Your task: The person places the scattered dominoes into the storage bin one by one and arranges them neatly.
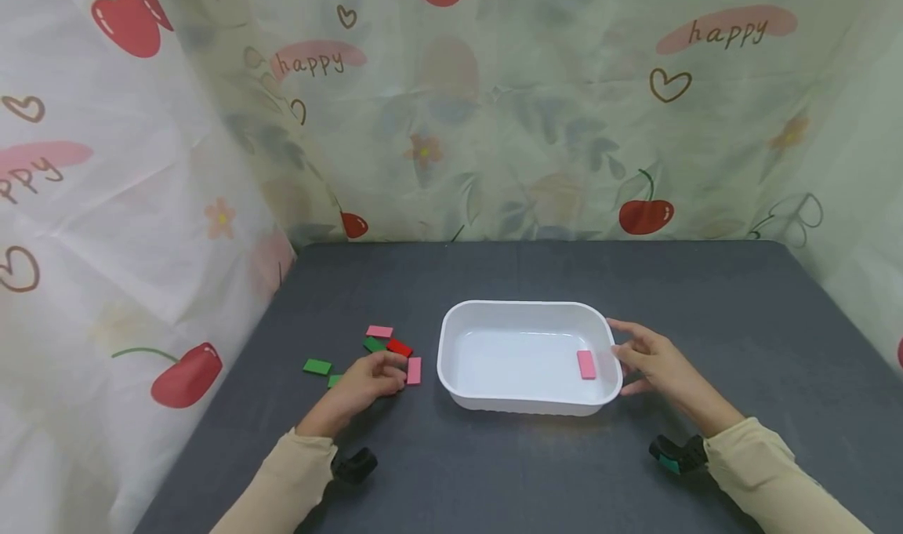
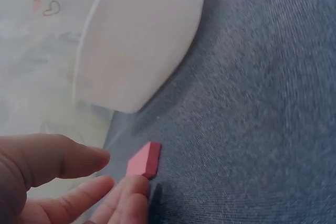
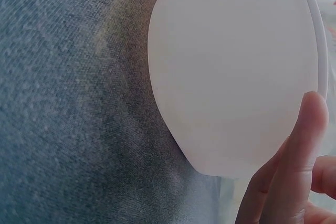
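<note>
My left hand is low over the table beside a pink block, its fingertips right at the block's left edge. In the left wrist view the thumb stands apart from the fingers, and the block lies just beyond them. A white rectangular tub stands to the right, with one pink block lying inside near its right end. My right hand is at the tub's right end. In the right wrist view, a straight finger overlaps the tub's rim.
Around the left hand lie a green block, a red block, another pink block and more green ones, one partly hidden by the hand. The dark table ends at a printed curtain behind and at the left.
</note>
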Available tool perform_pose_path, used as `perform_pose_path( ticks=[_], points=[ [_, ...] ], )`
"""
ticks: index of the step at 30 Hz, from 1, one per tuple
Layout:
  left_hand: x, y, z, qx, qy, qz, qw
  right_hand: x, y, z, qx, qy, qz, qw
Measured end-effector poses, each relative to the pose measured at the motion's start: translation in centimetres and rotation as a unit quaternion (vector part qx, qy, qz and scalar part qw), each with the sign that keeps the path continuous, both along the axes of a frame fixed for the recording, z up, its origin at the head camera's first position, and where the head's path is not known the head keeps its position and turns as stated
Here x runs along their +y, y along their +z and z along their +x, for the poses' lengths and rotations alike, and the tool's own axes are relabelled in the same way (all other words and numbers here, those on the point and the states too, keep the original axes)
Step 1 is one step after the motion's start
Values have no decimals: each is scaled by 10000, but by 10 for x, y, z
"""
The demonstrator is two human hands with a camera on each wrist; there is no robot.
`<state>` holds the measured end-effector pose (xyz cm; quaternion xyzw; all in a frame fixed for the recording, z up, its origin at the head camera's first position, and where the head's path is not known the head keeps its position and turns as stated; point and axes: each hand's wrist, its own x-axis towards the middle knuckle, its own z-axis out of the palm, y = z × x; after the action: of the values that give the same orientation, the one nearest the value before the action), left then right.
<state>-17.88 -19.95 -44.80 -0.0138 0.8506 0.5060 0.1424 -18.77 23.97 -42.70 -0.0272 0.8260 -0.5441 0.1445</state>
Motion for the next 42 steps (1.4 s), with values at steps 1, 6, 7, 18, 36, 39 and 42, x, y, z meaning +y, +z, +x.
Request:
perform_pose_path(
  ticks=[1, 6, 7, 18, 36, 39, 42],
  points=[
    [1, -1, -1, 62, 3, -81, 9999, 0, 0, 0, 14, 12, -4, 10000],
    [5, -8, -11, 306, -89, -408, 9987, 1, 0, 0, 47, 54, -46, 10000],
    [6, -9, -12, 323, -109, -466, 9983, 1, 0, 0, 40, 60, -55, 10000],
    [14, -7, -20, 338, -263, -1006, 9940, 1, 0, -1, 32, 9, 12, 10000],
    [19, 17, -20, 349, -190, -1063, 9935, 1, 0, 0, -37, 26, -138, 9999],
    [19, 28, -22, 475, -203, -1192, 9915, 1, -1, 0, -2, 61, -191, 9998],
    [19, 40, -25, 543, -126, -1275, 9903, 1, -1, 0, 2, 72, -230, 9997]
  ],
)
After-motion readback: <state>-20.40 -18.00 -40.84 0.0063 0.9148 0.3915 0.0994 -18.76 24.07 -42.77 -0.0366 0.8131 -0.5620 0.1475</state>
